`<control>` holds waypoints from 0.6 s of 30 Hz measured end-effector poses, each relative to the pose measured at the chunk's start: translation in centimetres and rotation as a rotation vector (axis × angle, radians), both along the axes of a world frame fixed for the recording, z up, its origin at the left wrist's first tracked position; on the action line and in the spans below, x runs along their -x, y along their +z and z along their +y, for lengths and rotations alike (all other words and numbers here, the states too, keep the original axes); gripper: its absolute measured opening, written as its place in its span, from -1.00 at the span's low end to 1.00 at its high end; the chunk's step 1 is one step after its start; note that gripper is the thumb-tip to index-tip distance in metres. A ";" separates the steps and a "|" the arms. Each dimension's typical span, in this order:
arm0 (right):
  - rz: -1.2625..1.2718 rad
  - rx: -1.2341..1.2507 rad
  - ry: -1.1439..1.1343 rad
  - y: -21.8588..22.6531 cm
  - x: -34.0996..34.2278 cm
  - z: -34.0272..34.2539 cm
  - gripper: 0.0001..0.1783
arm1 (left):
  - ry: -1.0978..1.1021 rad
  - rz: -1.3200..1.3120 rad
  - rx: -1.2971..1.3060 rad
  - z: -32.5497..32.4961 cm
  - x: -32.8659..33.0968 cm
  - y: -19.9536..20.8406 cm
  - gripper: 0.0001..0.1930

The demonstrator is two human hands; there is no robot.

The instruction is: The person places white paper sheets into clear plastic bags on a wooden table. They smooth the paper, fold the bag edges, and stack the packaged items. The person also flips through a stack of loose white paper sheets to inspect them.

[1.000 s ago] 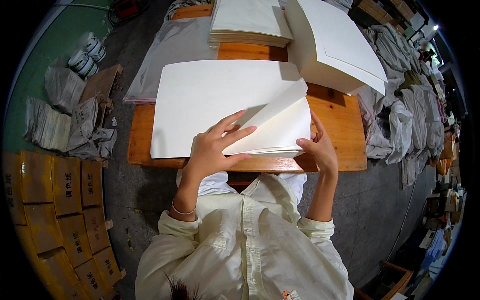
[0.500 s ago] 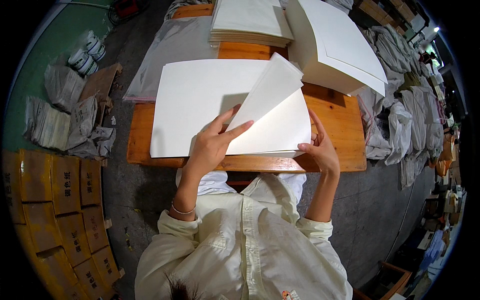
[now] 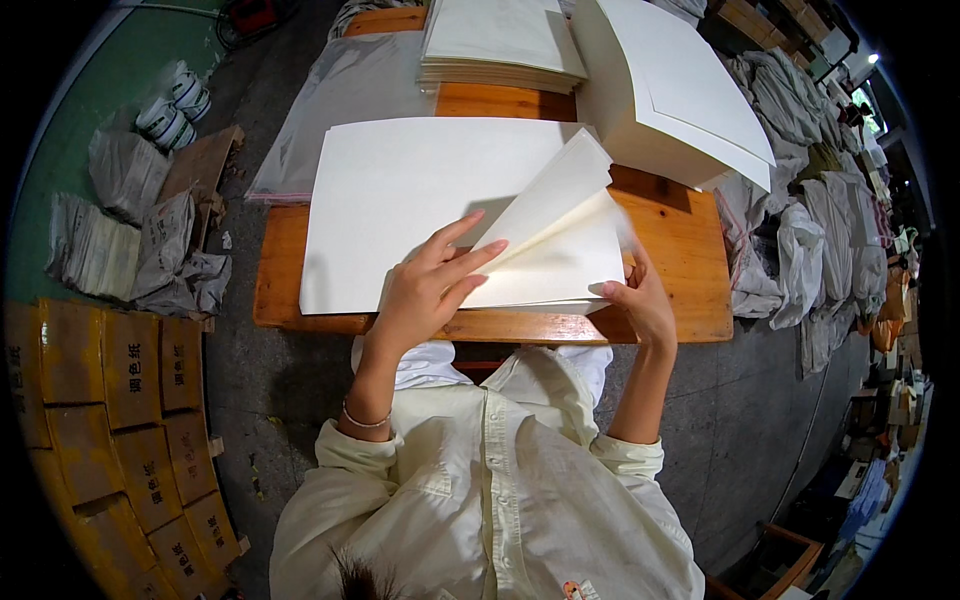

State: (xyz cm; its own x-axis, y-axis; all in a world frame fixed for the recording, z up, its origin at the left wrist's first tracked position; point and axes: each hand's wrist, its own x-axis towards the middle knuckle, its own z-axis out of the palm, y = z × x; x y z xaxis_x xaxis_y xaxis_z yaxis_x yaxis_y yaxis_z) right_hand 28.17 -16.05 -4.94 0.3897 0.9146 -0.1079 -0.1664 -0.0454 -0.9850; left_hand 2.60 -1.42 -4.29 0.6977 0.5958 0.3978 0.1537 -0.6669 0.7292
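Observation:
A stack of large white paper sheets (image 3: 400, 190) lies near the front edge of the wooden table. Its top sheets on the right are folded back (image 3: 560, 190) into a narrow fan, with several corners slightly apart. My left hand (image 3: 425, 290) rests over the stack, its fingers around the gathered lower end of the fan. At the right edge, my right hand (image 3: 645, 295) has its thumb on the lower right corner. Its index finger is up along the sheet edges and blurred by motion; the other fingertips are partly hidden.
Behind the stack lie a clear plastic bag (image 3: 350, 90), a pile of paper (image 3: 500, 30) and a taller white paper stack (image 3: 680, 80). Yellow-brown cartons (image 3: 130, 400) stand on the floor at left. Grey sacks (image 3: 820, 220) are heaped at right.
More sheet corners have come up from the right side and joined the fan, which now sits lower and wider. The left fingers have spread a little; the right index finger has moved along the edge.

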 end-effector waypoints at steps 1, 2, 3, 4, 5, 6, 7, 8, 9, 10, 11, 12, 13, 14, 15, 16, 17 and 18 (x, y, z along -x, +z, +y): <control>-0.008 -0.023 0.017 0.0 -0.1 -0.1 0.13 | 0.020 -0.008 0.010 0.0 0.0 -0.3 -0.52; -0.013 -0.022 0.020 0.0 0.0 -0.1 0.13 | 0.034 -0.039 -0.074 0.2 -0.1 -0.7 -0.53; -0.016 -0.022 0.023 0.1 0.0 -0.1 0.13 | 0.049 -0.070 -0.160 0.5 -0.2 -1.1 -0.53; -0.019 -0.022 0.026 0.1 0.0 -0.1 0.13 | 0.063 -0.100 -0.247 0.7 -0.3 -1.3 -0.54; -0.020 -0.009 0.019 0.1 0.0 0.0 0.13 | 0.035 -0.081 -0.185 0.6 -0.2 -1.4 -0.54; -0.020 0.004 0.011 0.1 0.0 0.0 0.13 | 0.005 -0.062 -0.122 0.4 -0.2 -1.3 -0.53; -0.020 0.018 0.003 0.1 0.1 0.0 0.13 | -0.025 -0.043 -0.060 0.3 -0.1 -1.0 -0.53; -0.015 0.028 -0.004 0.1 0.1 0.0 0.12 | -0.045 0.003 -0.085 0.1 -0.1 -0.6 -0.52; -0.009 0.038 -0.010 0.2 0.2 0.1 0.12 | -0.063 0.049 -0.110 -0.1 0.0 0.3 -0.51; -0.003 0.048 -0.016 0.4 0.3 0.1 0.11 | -0.081 0.095 -0.136 -0.2 0.1 0.7 -0.49; 0.000 0.042 -0.030 0.5 0.5 0.1 0.10 | -0.077 0.083 -0.131 -0.1 0.1 0.5 -0.45; 0.001 0.036 -0.042 0.6 0.7 0.2 0.10 | -0.071 0.070 -0.126 -0.1 0.1 0.2 -0.41; 0.003 0.030 -0.055 0.7 0.8 0.3 0.09 | -0.065 0.057 -0.122 0.0 0.1 0.1 -0.36; -0.016 0.041 -0.065 0.7 0.9 0.3 0.08 | -0.064 0.063 -0.126 0.0 0.1 0.1 -0.35; -0.036 0.051 -0.075 0.7 1.0 0.4 0.07 | -0.064 0.069 -0.131 0.0 0.1 0.1 -0.34; -0.055 0.062 -0.085 0.7 1.0 0.4 0.07 | -0.064 0.074 -0.136 0.0 0.1 0.1 -0.34; -0.045 0.059 -0.088 0.7 1.1 0.4 0.07 | -0.064 0.072 -0.134 0.0 0.1 0.1 -0.34; -0.037 0.056 -0.089 0.8 1.1 0.4 0.06 | -0.064 0.069 -0.131 0.0 0.0 0.1 -0.35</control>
